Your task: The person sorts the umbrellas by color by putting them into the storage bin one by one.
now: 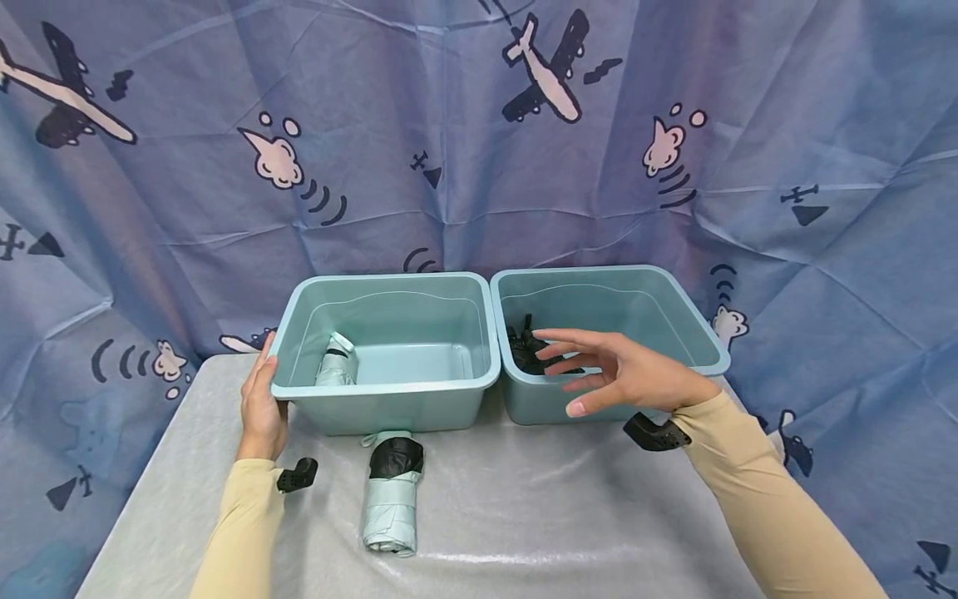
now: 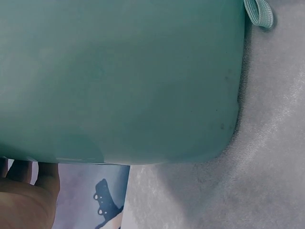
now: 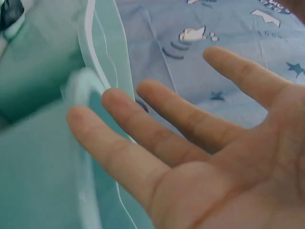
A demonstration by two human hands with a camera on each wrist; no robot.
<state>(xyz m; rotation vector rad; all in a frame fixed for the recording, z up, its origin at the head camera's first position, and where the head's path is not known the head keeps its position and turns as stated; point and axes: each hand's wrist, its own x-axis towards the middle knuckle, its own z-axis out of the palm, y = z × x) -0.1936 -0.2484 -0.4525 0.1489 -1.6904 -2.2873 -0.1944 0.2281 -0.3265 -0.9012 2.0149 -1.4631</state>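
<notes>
My left hand rests against the outer left side of the left light-green bin, its fingers along the wall near the rim. In the left wrist view, the fingers touch the edge of that bin. A folded pale-green umbrella leans in the bin's left end. Another folded umbrella, pale green with a black band, lies on the table in front. Above the front rim of the right bin, my right hand hovers with fingers spread, holding nothing. Black crumpled-looking items lie inside, partly hidden by the hand.
Both bins stand side by side on a table with a pale grey cover. A blue curtain printed with airplanes hangs right behind them. A strap loop shows beside the left bin in the left wrist view.
</notes>
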